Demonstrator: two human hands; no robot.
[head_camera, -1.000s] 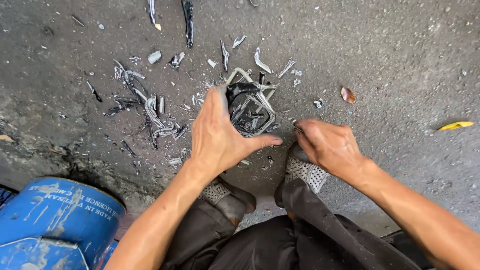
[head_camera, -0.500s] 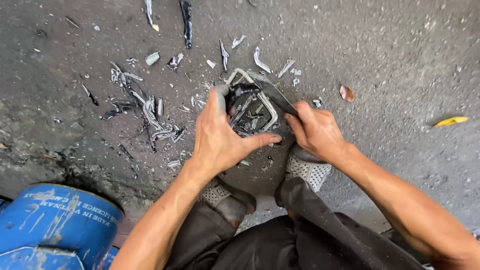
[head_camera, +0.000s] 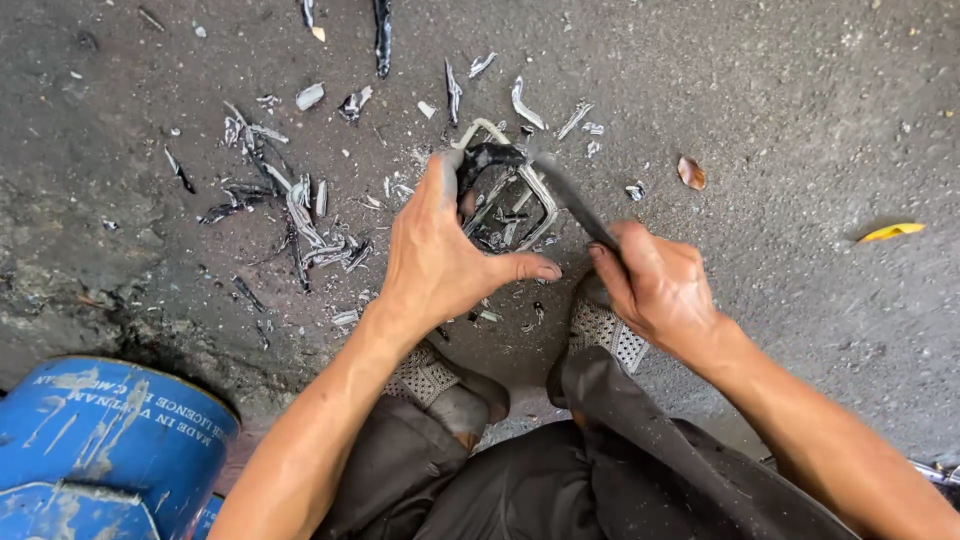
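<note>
Grey ground: rough concrete floor (head_camera: 800, 90), littered with pale shavings (head_camera: 300, 215) at centre left of the frame.
Workpiece: dark squarish framed part (head_camera: 510, 200), upper centre, lying on the floor.
Left hand (head_camera: 440, 255): fingers closed over the part's near-left edge, pinning it down.
Right hand (head_camera: 660, 285): fist clamped on a dark blade (head_camera: 575, 200) angled into the part's top.
Handling: looks stiff, light, sharp-edged and likely brittle; best held by its rim.
Nearby: blue drum (head_camera: 100, 450), lower left; yellow leaf (head_camera: 890, 232), right.
</note>
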